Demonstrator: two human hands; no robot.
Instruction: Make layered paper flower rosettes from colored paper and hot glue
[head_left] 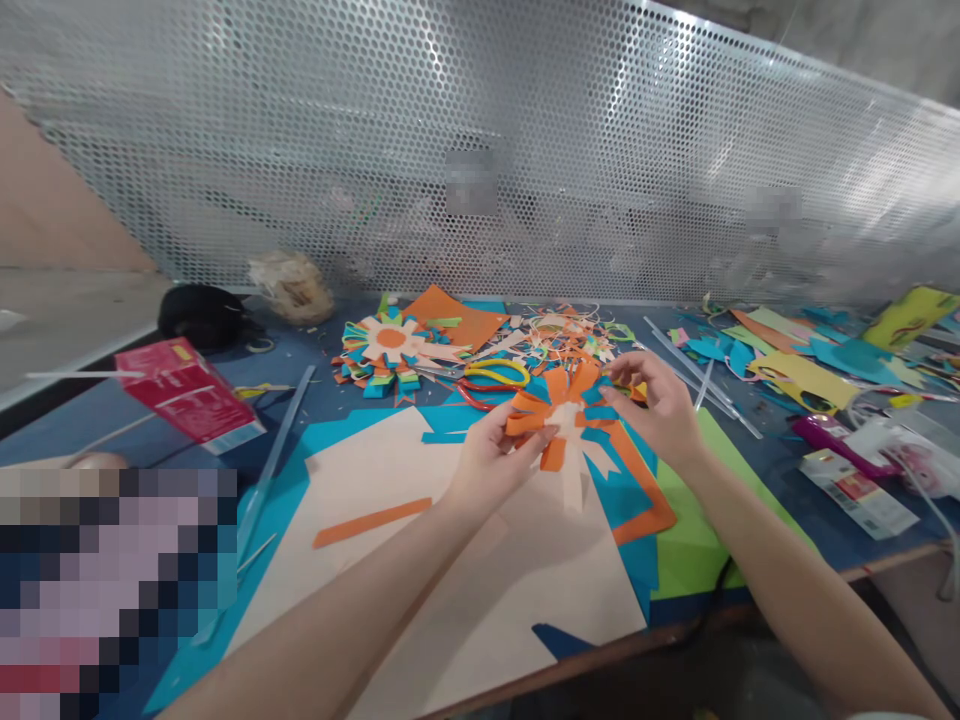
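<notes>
I see an orange, blue and cream cut-paper flower with fringed strip petals (566,415) held just above the middle of the surface (90,420), over a large cream paper sheet (480,580). Its orange strips fan out on the left and top, blue pieces show between them, and a cream notched strip hangs down from its centre. My left hand (491,462) pinches the flower's left orange petals between thumb and fingers; my right hand (656,405) grips its right edge with fingertips closed on the blue and orange strips. A loose orange paper strip (373,522) lies on the cream sheet to the left. Behind the flower lie yellow and red handled scissors (491,378) and a finished cream and orange paper flower (391,345). A red carton (187,392) rests far left.
</notes>
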